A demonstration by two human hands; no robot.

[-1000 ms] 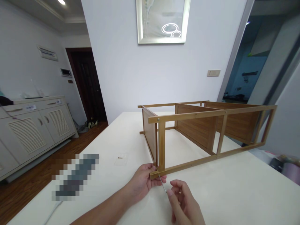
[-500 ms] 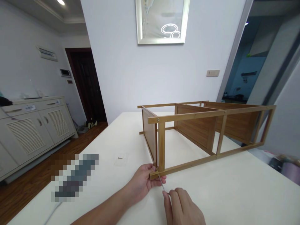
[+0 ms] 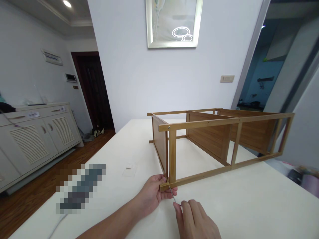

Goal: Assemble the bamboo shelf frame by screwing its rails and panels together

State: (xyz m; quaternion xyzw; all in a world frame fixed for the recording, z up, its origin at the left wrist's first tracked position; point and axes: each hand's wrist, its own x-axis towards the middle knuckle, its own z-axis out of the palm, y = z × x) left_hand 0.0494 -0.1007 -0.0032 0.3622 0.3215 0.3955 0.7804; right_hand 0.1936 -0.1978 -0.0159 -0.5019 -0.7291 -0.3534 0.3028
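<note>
A wooden shelf unit (image 3: pixel 196 124) lies on its side on the white table (image 3: pixel 239 202), its three slatted panels standing upright. My left hand (image 3: pixel 154 191) is closed round the near lower corner, thumb on top and fingertips beneath the rail. In my right hand (image 3: pixel 196 219) is a thin metal hex key (image 3: pixel 172 194), pinched between thumb and fingers. Its tip meets the rail right by my left fingers. The fastener at that spot is too small to make out. On the upper rail a round bolt head (image 3: pixel 169 127) shows at the same end.
Left of my hands, a small screw (image 3: pixel 128 168) lies on a clear plastic bag (image 3: pixel 129 172). A blurred-out dark object (image 3: pixel 83 187) with a white cable (image 3: pixel 56 225) is near the table's left edge. Behind the table rises a white wall (image 3: pixel 161 79).
The whole view has shifted slightly right and down. Both hands, the hex key and the shelf unit keep nearly the same positions relative to one another.
</note>
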